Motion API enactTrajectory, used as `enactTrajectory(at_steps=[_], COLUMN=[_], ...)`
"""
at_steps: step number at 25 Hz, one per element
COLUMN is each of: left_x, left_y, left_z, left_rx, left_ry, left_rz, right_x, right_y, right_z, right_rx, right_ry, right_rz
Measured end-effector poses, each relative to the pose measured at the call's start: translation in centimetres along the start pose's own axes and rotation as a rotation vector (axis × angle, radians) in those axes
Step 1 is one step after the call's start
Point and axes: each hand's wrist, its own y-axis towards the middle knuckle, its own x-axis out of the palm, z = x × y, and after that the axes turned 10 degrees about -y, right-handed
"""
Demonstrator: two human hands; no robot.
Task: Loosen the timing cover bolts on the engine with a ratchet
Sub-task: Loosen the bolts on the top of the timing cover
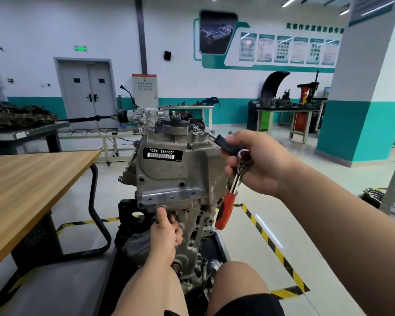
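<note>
engine [169, 176]: upright on a black stand [126, 215] on the floor, between the person's knees, just right of the wooden table [32, 179].
timing cover [167, 172]: grey cast cover facing the camera; black barcode label [162, 154] reads "CFB 666660".
left hand [164, 233]: low on the engine front; thumb straight up, its tip touching the cover's bottom flange; the other fingers curl round the casting just below.
right hand [258, 163]: raised at the engine's upper right, fingers curled round two tools at once.
ratchet [232, 192]: chrome head tucked in the right palm, red handle hanging down beside the engine's right edge; not on any bolt.
black driver grip [224, 144]: pinched by the right fingertips, with a chrome shaft [209, 133] running up-left toward the top of the engine.
top bolt [193, 127]: at the shaft's end; cannot tell whether the tip is seated on it.
containers: the stand's raised black rim [221, 245] boxes in the engine base; what else lies inside is too dark to tell.
floor: yellow-black tape [271, 242] marks a bay around the stand.
background: benches with engine parts, too small to name.
</note>
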Motion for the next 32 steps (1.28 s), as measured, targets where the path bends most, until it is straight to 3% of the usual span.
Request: enactTrajectory(at_steps=[2,4,5,7,13,32], left_x=[0.0,0.0,0.0,0.0,-0.3,-0.3], left_y=[0.0,0.0,0.0,0.1,0.4,0.1], left_z=[0.0,-0.1,-0.1,-0.2,-0.4,-0.1], left_rx=[-0.001,0.005,0.011,0.020,0.021,0.007], left_ry=[-0.010,-0.011,-0.004,0.006,0.016,0.006], left_rz=[0.000,0.001,0.001,-0.008,-0.016,-0.039], right_x=[-0.6,-0.2,0.1,1.0,1.5,1.7], right_y=[-0.5,-0.8,-0.8,-0.8,-1.1,-0.2], right_z=[0.4,1.0,1.2,1.6,1.1,-0.4], right_rx=[-0.169,-0.380,-0.467,-0.510,-0.438,-0.418], right_ry=[-0.492,-0.977,-1.087,-1.145,-1.179,-1.445], right_rz=[-0.095,0.089,0.197,0.295,0.330,0.323])
